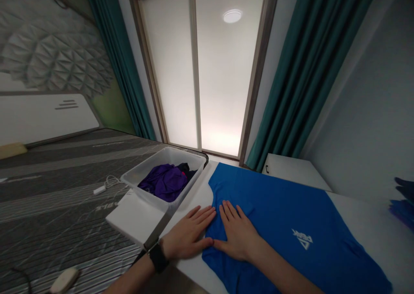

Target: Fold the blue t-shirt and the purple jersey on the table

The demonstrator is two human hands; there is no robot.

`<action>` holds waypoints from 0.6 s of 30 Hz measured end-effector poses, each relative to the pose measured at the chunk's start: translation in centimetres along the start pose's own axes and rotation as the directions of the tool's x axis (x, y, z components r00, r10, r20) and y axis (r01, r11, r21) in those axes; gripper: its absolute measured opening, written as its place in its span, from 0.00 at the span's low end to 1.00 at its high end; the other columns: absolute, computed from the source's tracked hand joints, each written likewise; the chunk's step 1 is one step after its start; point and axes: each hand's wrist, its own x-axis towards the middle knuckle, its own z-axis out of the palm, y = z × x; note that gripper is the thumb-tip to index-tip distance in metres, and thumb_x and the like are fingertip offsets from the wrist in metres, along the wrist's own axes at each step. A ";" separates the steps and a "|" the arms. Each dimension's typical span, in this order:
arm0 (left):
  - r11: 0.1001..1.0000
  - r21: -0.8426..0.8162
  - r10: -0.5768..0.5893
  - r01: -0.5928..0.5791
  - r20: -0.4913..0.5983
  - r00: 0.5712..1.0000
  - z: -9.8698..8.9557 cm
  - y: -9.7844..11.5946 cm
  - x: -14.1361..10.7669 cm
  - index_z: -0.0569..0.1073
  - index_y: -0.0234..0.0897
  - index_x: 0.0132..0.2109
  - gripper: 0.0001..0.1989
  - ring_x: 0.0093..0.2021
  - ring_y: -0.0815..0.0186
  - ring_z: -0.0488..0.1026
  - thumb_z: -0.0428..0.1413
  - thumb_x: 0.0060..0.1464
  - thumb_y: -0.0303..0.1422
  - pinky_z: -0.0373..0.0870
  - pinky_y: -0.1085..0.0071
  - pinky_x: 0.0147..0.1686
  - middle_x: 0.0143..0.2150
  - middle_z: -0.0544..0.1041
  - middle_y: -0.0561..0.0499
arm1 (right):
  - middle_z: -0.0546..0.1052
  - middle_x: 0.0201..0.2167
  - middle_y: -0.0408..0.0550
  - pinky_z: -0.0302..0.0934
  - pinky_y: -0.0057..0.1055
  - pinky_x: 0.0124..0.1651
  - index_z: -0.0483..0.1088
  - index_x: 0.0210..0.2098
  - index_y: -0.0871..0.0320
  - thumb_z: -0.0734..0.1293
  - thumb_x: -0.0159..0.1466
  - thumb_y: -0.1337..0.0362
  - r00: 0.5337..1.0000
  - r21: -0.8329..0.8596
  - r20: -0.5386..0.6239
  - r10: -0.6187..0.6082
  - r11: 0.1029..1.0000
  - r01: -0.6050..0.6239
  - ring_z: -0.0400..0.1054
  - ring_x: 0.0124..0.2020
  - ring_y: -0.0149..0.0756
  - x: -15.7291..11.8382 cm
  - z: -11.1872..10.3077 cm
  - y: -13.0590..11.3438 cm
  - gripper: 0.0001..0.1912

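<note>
A blue shirt (284,207) with a white logo lies spread over the white table (371,216). My right hand (237,233) rests flat on the shirt near its left end, fingers stretched out, gripping nothing. Beside it my left hand (190,233), with a dark watch on the wrist, lies flat at the shirt's edge. Its fingertips touch the cloth, and the two thumbs meet or nearly meet. Small wrinkles run through the fabric around both hands.
A translucent bin (139,190) holding purple and dark clothes (164,182) stands left of the shirt. Folded dark and blue cloth (404,210) sits at the far right. Behind the table is a white cabinet (296,169). A bed (67,169) with a striped cover fills the left.
</note>
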 end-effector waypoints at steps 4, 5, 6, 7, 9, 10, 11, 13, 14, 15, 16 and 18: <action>1.000 0.027 0.015 -0.016 0.021 1.000 -0.1 -0.1 -0.4 0.39 0.43 0.71 0.39 0.70 0.54 0.47 0.48 0.61 0.51 0.43 0.51 0.67 0.72 0.46 0.45 | 0.35 0.70 0.62 0.26 0.52 0.68 0.37 0.69 0.70 0.50 0.59 0.32 1.000 -0.008 0.012 0.011 1.000 -0.011 0.26 0.70 0.53 0.0 -0.1 0.0 0.55; 0.999 0.027 0.017 -0.017 0.022 1.000 -0.1 -0.1 -0.4 0.39 0.43 0.71 0.40 0.70 0.54 0.47 0.48 0.61 0.51 0.43 0.51 0.67 0.72 0.46 0.45 | 0.35 0.70 0.62 0.26 0.52 0.68 0.37 0.69 0.70 0.49 0.59 0.32 1.000 -0.008 0.015 0.012 1.000 -0.012 0.26 0.70 0.53 0.0 -0.1 -0.1 0.54; 0.999 0.026 0.020 -0.021 0.025 0.999 -0.2 -0.1 -0.4 0.40 0.43 0.71 0.41 0.70 0.53 0.47 0.49 0.60 0.51 0.43 0.51 0.67 0.72 0.45 0.45 | 0.35 0.70 0.61 0.26 0.52 0.68 0.37 0.69 0.70 0.49 0.60 0.33 1.000 -0.006 0.017 0.012 1.000 -0.012 0.26 0.70 0.53 -0.1 -0.1 -0.1 0.54; 0.999 0.023 0.025 -0.026 0.029 0.999 -0.2 -0.1 -0.3 0.40 0.43 0.71 0.42 0.70 0.53 0.47 0.50 0.59 0.51 0.42 0.51 0.67 0.72 0.45 0.45 | 0.34 0.70 0.61 0.26 0.52 0.68 0.37 0.69 0.70 0.48 0.60 0.33 1.000 -0.005 0.019 0.012 1.000 -0.012 0.25 0.70 0.53 -0.1 -0.2 -0.1 0.54; 0.999 0.019 0.036 -0.036 0.038 0.999 -0.4 -0.1 -0.3 0.40 0.43 0.71 0.43 0.70 0.52 0.47 0.51 0.58 0.52 0.42 0.51 0.67 0.72 0.45 0.44 | 0.33 0.70 0.60 0.26 0.52 0.68 0.36 0.69 0.70 0.48 0.60 0.33 1.000 -0.006 0.026 0.012 1.000 -0.012 0.25 0.70 0.53 -0.1 -0.2 -0.1 0.53; 0.999 0.019 0.040 -0.041 0.043 0.998 -0.5 -0.2 -0.3 0.41 0.42 0.71 0.43 0.70 0.51 0.47 0.51 0.58 0.53 0.42 0.51 0.67 0.72 0.45 0.44 | 0.33 0.70 0.60 0.25 0.52 0.68 0.36 0.69 0.70 0.48 0.60 0.34 0.999 -0.008 0.030 0.013 1.000 -0.013 0.24 0.70 0.53 -0.1 -0.1 -0.1 0.53; 0.999 0.020 0.045 -0.046 0.046 0.998 -0.6 -0.3 -0.4 0.41 0.42 0.71 0.44 0.70 0.51 0.47 0.51 0.57 0.53 0.42 0.51 0.67 0.72 0.45 0.44 | 0.33 0.70 0.60 0.25 0.52 0.68 0.35 0.69 0.70 0.48 0.60 0.34 0.999 -0.010 0.036 0.014 1.000 -0.014 0.24 0.70 0.53 -0.1 -0.1 0.0 0.53; 0.998 0.026 0.052 -0.053 0.056 0.997 -0.7 -0.4 -0.4 0.42 0.41 0.71 0.44 0.70 0.52 0.47 0.51 0.57 0.53 0.41 0.51 0.67 0.72 0.45 0.44 | 0.32 0.70 0.59 0.24 0.52 0.68 0.35 0.69 0.69 0.48 0.61 0.34 0.999 -0.009 0.045 0.017 1.000 -0.016 0.23 0.70 0.52 -0.1 -0.2 0.0 0.53; 0.998 0.031 0.053 -0.055 0.061 0.997 -0.7 -0.5 -0.4 0.42 0.41 0.71 0.44 0.70 0.52 0.47 0.51 0.57 0.53 0.41 0.52 0.68 0.72 0.45 0.44 | 0.32 0.70 0.59 0.25 0.52 0.68 0.35 0.69 0.69 0.48 0.61 0.34 0.999 -0.004 0.047 0.018 1.000 -0.018 0.23 0.70 0.52 -0.1 -0.3 0.0 0.52; 0.998 0.035 0.052 -0.054 0.064 0.997 -0.7 -0.6 -0.4 0.42 0.40 0.71 0.44 0.70 0.53 0.47 0.52 0.56 0.53 0.41 0.52 0.68 0.72 0.45 0.44 | 0.32 0.70 0.59 0.25 0.52 0.68 0.35 0.69 0.68 0.48 0.61 0.34 0.999 0.002 0.049 0.019 1.000 -0.019 0.23 0.70 0.52 -0.2 -0.5 -0.1 0.52; 0.998 0.039 0.049 -0.051 0.064 0.997 -0.7 -0.6 -0.4 0.43 0.40 0.71 0.44 0.70 0.53 0.47 0.52 0.56 0.53 0.41 0.52 0.68 0.72 0.46 0.44 | 0.33 0.70 0.58 0.25 0.52 0.68 0.36 0.69 0.68 0.49 0.61 0.35 0.999 0.010 0.051 0.020 1.000 -0.021 0.24 0.70 0.52 -0.3 -0.7 -0.1 0.52; 0.998 0.043 0.042 -0.044 0.058 0.997 -0.7 -0.6 -0.4 0.43 0.40 0.71 0.44 0.70 0.54 0.47 0.52 0.56 0.52 0.41 0.53 0.68 0.72 0.47 0.44 | 0.36 0.70 0.58 0.26 0.51 0.68 0.38 0.69 0.67 0.49 0.62 0.36 0.999 0.031 0.050 0.017 0.999 -0.018 0.26 0.71 0.51 -0.6 -1.1 -0.2 0.49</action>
